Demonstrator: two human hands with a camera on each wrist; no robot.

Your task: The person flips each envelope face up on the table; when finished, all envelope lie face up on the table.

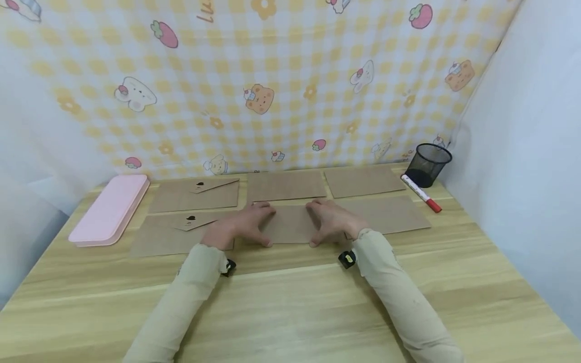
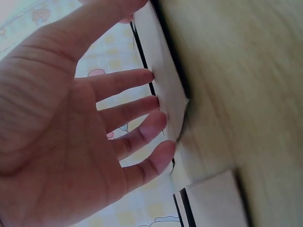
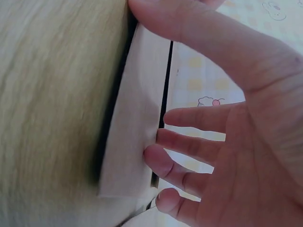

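A brown kraft-paper envelope [image 1: 292,224] lies flat in the middle of the front row. My left hand [image 1: 247,222] touches its left end, thumb at the near edge and fingers toward the far side. At the right end, my right hand [image 1: 335,220] mirrors this. In the left wrist view the fingers of the left hand [image 2: 61,127] are spread, tips against the envelope [image 2: 168,80]. The right wrist view has the right hand [image 3: 251,137] likewise, its extended fingertips along the envelope [image 3: 128,137].
More brown envelopes flank it: front left [image 1: 159,234], front right [image 1: 386,214], with a back row behind [image 1: 286,185]. A pink case [image 1: 111,209] lies at left. A red-capped marker [image 1: 419,191] leans by a black mesh pen holder [image 1: 426,164]. A patterned cloth hangs behind.
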